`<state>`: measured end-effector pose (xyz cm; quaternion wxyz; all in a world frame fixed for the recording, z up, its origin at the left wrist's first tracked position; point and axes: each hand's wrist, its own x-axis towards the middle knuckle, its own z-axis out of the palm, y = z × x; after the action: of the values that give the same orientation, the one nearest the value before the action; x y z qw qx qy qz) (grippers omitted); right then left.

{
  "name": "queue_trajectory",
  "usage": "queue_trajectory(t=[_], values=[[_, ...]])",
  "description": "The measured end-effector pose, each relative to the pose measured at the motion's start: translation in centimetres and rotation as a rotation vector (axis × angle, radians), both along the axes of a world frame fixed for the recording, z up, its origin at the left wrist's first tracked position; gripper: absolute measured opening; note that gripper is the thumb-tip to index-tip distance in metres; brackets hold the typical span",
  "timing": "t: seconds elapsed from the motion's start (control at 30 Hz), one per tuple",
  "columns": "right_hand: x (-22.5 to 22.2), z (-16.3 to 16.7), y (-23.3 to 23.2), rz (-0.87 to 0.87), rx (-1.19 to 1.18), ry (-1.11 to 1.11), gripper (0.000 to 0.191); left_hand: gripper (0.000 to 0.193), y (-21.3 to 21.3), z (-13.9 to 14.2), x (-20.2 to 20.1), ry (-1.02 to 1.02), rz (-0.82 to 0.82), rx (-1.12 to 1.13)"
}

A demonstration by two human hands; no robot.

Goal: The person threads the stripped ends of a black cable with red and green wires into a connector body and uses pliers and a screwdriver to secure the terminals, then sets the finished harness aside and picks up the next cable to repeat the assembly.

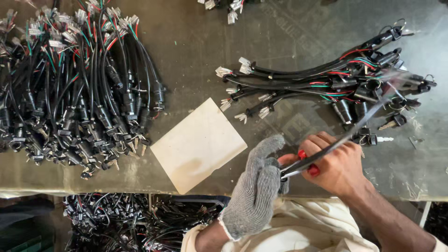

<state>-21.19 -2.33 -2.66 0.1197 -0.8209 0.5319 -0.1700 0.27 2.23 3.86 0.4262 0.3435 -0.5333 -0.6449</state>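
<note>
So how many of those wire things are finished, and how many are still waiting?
Probably done: the small bunch of wire harnesses on the right, though that is a guess. In hand: the gloved left hand and bare right hand grip one blurred black cable. Likely left: the much bigger pile on the left, plus more under the table.

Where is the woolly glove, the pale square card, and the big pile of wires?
Grey knit glove (255, 191), head view, on the back of the left hand.
Pale card (198, 145), head view, on its middle.
Big wire pile (74, 84), head view, on the black cables at its centre.
</note>
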Motion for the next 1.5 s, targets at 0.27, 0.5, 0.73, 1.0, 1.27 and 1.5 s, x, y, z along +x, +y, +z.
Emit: queue_trajectory(t=[0.27, 0.5, 0.73, 1.0, 1.27, 1.5], values=[[0.3, 0.3, 0.1, 0.051, 0.07, -0.293, 0.044, 0.061, -1.3, 0.1, 0.4, -0.342, 0.145, -0.341], [1.4, 1.0, 1.0, 0.014, 0.114, -0.304, 0.049, 0.073, 0.1, -2.8, -0.5, -0.48, 0.227, -0.362], [0.8, 1.2, 1.8, -0.112, 0.061, -0.092, 0.033, 0.08, 0.7, -3.8, -0.6, -0.673, 0.269, -0.65], [1.0, 0.3, 3.0, -0.187, 0.1, -0.094, 0.037, 0.07, 0.3, -3.6, -1.0, -1.015, 0.366, -0.79], [2.2, 0.2, 3.3, -0.226, 0.243, -0.171, 0.041, 0.079, -0.1, -2.4, -0.2, -0.723, 0.229, -0.534], [1.2, -2.1, 0.6, 0.142, -0.012, -0.444, 0.033, 0.066, 0.7, -2.7, 0.8, 0.073, -0.188, 0.171]])
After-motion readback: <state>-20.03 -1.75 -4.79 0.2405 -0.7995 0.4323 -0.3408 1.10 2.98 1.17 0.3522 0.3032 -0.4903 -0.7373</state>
